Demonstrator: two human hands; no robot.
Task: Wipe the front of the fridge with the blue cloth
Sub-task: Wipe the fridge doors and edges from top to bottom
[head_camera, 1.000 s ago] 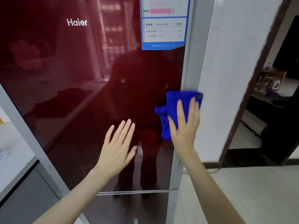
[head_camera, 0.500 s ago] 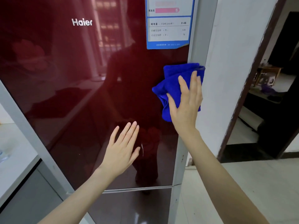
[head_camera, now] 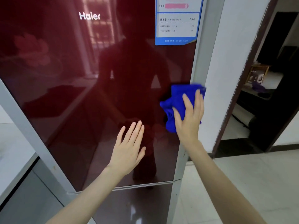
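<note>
The fridge fills the view, its glossy dark red door bearing a white brand name and mirroring the room. My right hand presses the bunched blue cloth flat against the door near its right edge, fingers straight and spread. My left hand lies flat on the door lower down, to the left of the cloth, fingers straight and holding nothing. The lower part of the cloth is hidden under my right palm.
A blue and white energy label is stuck on the door's upper right. A white wall stands directly right of the fridge, then a dark doorway. A white countertop sits at the left. Light floor tiles lie below.
My right hand with the cloth went up along the door's right edge, then came back down to mid-height. My left hand stayed flat on the door.
</note>
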